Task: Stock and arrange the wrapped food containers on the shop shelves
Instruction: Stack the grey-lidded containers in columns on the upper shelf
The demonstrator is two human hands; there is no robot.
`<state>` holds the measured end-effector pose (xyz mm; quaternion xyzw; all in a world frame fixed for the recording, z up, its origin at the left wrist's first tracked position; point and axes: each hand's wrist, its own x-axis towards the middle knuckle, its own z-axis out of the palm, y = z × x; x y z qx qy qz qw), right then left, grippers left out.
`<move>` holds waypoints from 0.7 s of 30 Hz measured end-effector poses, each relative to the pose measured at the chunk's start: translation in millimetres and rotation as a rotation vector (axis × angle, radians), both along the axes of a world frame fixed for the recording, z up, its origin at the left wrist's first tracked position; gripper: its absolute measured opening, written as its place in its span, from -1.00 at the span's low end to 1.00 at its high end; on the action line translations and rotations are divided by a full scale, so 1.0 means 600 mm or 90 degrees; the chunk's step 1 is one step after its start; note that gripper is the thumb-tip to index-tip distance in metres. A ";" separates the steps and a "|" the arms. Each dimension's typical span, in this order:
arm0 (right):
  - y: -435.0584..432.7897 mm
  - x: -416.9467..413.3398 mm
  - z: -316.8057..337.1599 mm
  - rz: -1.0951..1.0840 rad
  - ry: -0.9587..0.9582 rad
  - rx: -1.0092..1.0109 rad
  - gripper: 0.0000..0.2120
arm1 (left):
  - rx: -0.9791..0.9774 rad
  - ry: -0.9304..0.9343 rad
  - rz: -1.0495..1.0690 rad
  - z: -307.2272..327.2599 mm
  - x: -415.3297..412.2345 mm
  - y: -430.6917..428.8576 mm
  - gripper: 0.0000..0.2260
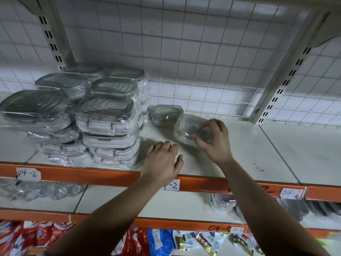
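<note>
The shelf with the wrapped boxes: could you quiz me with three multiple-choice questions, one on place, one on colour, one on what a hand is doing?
1. Where do the stacked containers sit on the shelf?
A left
B right
C middle

2. What colour is the shelf's front edge?
A blue
B orange
C green

3. What is the right hand doing?
A hanging free
B holding a clear container
C pointing at a label

Answers: 1 A, the stacks fill the left part. 2 B, the strip is orange. 3 B, its fingers grip the clear container while the left hand is empty.
</note>
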<state>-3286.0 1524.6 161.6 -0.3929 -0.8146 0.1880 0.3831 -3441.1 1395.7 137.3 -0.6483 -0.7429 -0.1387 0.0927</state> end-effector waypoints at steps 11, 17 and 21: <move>0.128 -0.189 0.045 0.082 -0.067 0.026 -0.73 | -0.020 -0.036 -0.017 0.004 -0.005 0.000 -0.63; 0.118 -0.197 0.022 0.011 -0.080 0.019 -0.68 | -0.013 -0.037 -0.008 0.002 -0.005 -0.002 -0.66; 0.094 -0.164 0.027 0.013 -0.075 0.037 -0.62 | 0.019 -0.005 -0.004 0.006 -0.003 -0.003 -0.65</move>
